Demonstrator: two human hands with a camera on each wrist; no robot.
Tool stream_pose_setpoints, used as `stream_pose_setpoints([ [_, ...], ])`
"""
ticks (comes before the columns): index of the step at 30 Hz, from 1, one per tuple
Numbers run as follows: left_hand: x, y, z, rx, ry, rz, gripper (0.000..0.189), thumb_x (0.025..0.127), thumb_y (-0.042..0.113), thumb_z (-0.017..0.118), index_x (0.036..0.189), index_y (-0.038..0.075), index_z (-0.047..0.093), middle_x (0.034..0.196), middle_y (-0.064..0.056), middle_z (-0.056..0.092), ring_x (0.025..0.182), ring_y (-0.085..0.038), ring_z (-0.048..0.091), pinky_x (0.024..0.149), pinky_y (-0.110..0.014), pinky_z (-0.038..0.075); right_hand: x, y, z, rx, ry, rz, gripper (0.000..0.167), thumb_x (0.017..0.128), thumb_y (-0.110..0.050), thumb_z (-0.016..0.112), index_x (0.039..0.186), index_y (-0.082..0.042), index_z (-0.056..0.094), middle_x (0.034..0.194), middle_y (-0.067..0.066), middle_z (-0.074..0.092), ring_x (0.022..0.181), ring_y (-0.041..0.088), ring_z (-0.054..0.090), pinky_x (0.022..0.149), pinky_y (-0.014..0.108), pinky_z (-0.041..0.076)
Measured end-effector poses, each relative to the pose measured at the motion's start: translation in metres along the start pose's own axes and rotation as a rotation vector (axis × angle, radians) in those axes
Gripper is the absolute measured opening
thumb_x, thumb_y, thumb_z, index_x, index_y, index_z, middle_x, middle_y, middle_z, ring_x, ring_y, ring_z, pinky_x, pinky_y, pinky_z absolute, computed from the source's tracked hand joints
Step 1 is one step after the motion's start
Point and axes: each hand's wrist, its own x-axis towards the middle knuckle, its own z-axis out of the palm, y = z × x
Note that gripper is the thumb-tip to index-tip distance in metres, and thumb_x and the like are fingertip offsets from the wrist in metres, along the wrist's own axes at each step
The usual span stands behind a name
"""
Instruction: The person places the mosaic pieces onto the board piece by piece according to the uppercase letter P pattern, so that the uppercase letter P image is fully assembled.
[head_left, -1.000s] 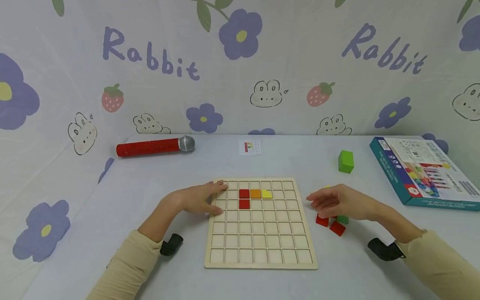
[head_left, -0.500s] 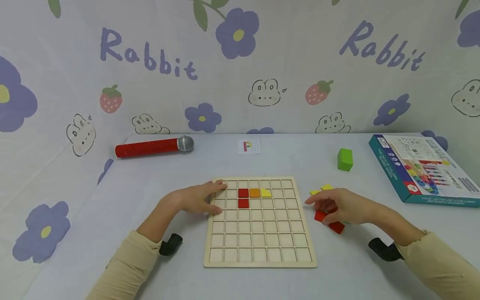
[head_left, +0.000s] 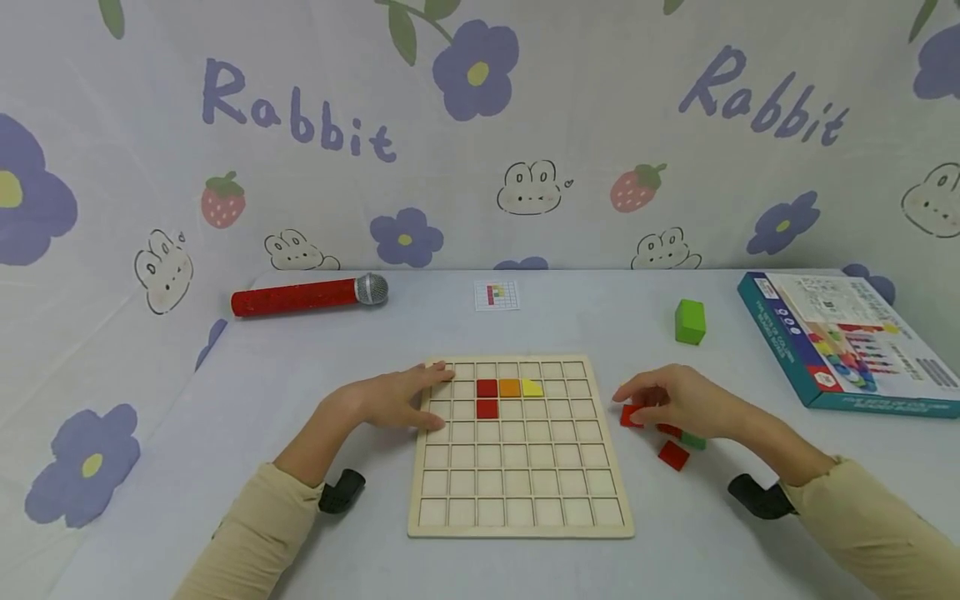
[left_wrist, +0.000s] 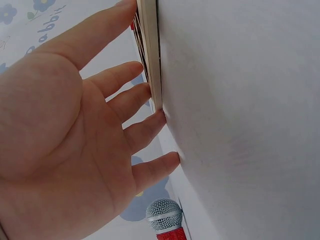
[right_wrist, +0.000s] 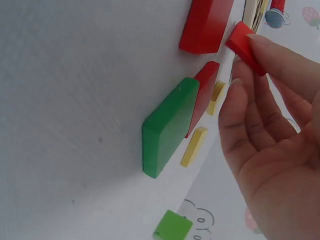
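Note:
My left hand (head_left: 397, 397) rests with fingers spread on the left edge of a wooden grid board (head_left: 517, 531); in the left wrist view its fingers (left_wrist: 145, 128) touch the board's rim and the table. On the grid lie two red tiles, an orange tile (head_left: 510, 388) and a yellow tile (head_left: 532, 388) with one rounded corner. Right of the board, my right hand (head_left: 686, 404) pinches a red square tile (right_wrist: 245, 47) between thumb and fingers, tilted off the table. Below it lie a green tile (right_wrist: 170, 127), two more red tiles, one here (head_left: 673, 456), and yellow pieces (right_wrist: 194, 146).
A small card with a coloured grid pattern (head_left: 497, 295) lies behind the board. A red microphone (head_left: 309, 297) is at the back left. At the back right stand a green block (head_left: 690, 322) and a flat teal-sided box (head_left: 855, 342).
My right hand has come down to the loose tiles, taken a red tile and lifted it slightly towards the board. The left hand has stayed in place.

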Motion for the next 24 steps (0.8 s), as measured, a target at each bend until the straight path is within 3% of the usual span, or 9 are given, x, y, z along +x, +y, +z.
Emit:
stream_pose_setpoints([
  [4, 0.0, 0.0, 0.0, 0.001, 0.001, -0.004, 0.076, 0.091, 0.035, 0.065, 0.152, 0.015, 0.024, 0.158, -0.007, 0.014, 0.144, -0.028, 0.009, 0.112, -0.049, 0.016, 0.003, 0.001, 0.0, 0.06, 0.045, 0.052, 0.028, 0.087, -0.006, 0.069, 0.115, -0.001, 0.066, 0.102, 0.007, 0.065, 0.079, 0.018, 0.058, 0.067, 0.024, 0.052],
  [12, -0.001, 0.0, -0.001, -0.003, 0.002, 0.002, 0.076, 0.091, 0.035, 0.065, 0.152, 0.014, 0.024, 0.158, -0.007, 0.014, 0.144, -0.029, 0.008, 0.112, -0.049, 0.015, 0.008, -0.002, 0.004, 0.136, 0.091, 0.156, 0.023, 0.088, -0.011, 0.069, 0.109, -0.002, 0.068, 0.092, 0.005, 0.067, 0.075, 0.022, 0.058, 0.059, 0.025, 0.05],
  [18, -0.001, 0.0, 0.0, -0.01, 0.004, 0.013, 0.076, 0.091, 0.034, 0.065, 0.152, 0.013, 0.025, 0.158, -0.008, 0.014, 0.143, -0.03, 0.008, 0.112, -0.049, 0.014, 0.014, -0.008, 0.009, 0.234, 0.104, 0.254, 0.028, 0.086, -0.017, 0.072, 0.108, 0.0, 0.067, 0.089, 0.005, 0.067, 0.074, 0.022, 0.059, 0.064, 0.028, 0.053],
  [24, 0.0, 0.0, 0.0, 0.005, 0.012, 0.014, 0.076, 0.091, 0.034, 0.065, 0.152, 0.013, 0.025, 0.158, -0.008, 0.014, 0.143, -0.03, 0.009, 0.112, -0.049, 0.015, 0.023, -0.014, 0.015, 0.31, 0.101, 0.293, 0.033, 0.085, -0.019, 0.074, 0.111, 0.0, 0.065, 0.09, 0.006, 0.067, 0.079, 0.022, 0.064, 0.072, 0.032, 0.055],
])
